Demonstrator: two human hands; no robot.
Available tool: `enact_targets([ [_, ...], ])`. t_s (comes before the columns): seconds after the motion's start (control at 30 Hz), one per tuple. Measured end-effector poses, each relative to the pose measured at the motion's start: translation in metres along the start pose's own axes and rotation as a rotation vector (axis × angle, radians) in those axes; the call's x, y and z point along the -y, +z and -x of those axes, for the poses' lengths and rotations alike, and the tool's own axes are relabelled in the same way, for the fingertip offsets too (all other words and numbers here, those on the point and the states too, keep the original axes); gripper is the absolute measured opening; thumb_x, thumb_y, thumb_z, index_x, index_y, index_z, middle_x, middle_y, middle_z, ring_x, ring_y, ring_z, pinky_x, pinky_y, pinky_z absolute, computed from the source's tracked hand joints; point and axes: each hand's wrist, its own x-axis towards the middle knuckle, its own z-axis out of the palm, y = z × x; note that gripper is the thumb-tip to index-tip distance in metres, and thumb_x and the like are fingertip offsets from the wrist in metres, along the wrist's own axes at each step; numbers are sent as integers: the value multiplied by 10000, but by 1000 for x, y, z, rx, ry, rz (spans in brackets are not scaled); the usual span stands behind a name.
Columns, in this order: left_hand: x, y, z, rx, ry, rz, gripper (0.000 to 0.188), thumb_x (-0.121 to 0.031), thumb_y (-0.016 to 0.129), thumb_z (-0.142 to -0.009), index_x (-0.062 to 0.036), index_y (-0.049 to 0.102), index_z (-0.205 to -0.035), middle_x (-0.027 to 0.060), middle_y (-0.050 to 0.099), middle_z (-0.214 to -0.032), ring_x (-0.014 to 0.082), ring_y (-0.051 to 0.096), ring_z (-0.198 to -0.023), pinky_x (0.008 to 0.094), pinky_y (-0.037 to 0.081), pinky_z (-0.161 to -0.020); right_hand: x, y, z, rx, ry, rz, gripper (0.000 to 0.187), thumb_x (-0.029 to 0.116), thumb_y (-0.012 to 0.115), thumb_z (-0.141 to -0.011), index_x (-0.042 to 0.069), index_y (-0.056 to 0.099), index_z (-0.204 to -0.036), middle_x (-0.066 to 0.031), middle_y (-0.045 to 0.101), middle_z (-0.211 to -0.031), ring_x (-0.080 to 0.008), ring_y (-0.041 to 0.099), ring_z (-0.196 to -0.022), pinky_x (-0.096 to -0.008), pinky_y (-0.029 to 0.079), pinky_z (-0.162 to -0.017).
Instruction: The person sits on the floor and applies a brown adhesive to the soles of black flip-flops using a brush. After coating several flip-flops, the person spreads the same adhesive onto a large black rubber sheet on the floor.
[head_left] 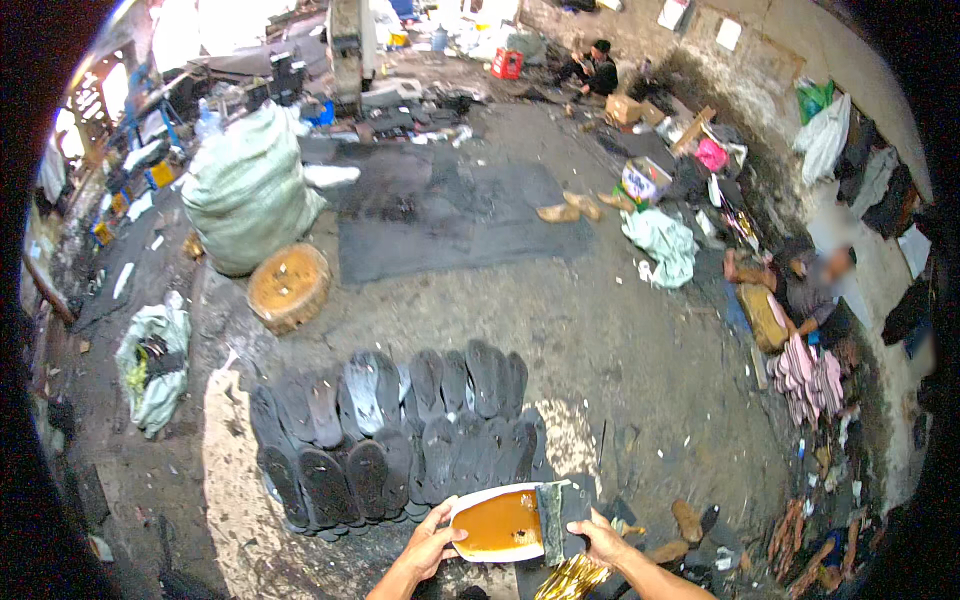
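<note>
Near the lower edge I hold a shallow white-rimmed container (pixel 497 527) with an orange-brown inside, tilted so that the inside faces me. My left hand (pixel 435 540) is closed round its left end, thumb over the rim. My right hand (pixel 600 536) grips a dark grey flat piece (pixel 572 508) at the container's right end; whether the two are joined I cannot tell. Just beyond my hands lie rows of black shoe soles (pixel 365 475), overlapping on a pale speckled sheet (pixel 228 470). A bundle of shiny gold strips (pixel 572 580) sits under my right hand.
A big pale green sack (pixel 250 190) stands behind a round wood block (pixel 289 287). At left lies an open sack (pixel 157 365). A dark mat (pixel 450 230) covers the floor beyond. One person (pixel 815 290) sits at right beside pink-striped pieces (pixel 805 380); another person (pixel 597 70) sits far back.
</note>
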Motion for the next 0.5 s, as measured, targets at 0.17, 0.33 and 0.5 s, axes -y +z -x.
enact_targets([
  [0.17,-91,77,57,-62,-5,-86,817,-187,741,-887,-189,315,-1585,39,414,-1547,231,449,-1376,513,516,-955,98,28,37,-35,23,94,477,86,640,-933,80,473,-1379,-60,665,-1148,-194,692,-956,-385,622,-774],
  [0.33,-172,145,45,-70,11,-166,834,-305,756,-900,-210,303,-1593,12,431,-1530,188,454,-1348,414,512,-862,196,37,26,113,-82,-6,453,69,628,-924,60,491,-1356,-73,661,-1161,-223,687,-999,-408,616,-830],
  [0.5,-250,228,-49,-50,60,-193,894,-473,766,-881,-211,296,-1595,7,454,-1514,193,436,-1354,370,508,-841,322,4,-34,157,-133,-76,411,52,595,-921,52,517,-1325,-92,659,-1168,-251,681,-1040,-433,588,-915],
])
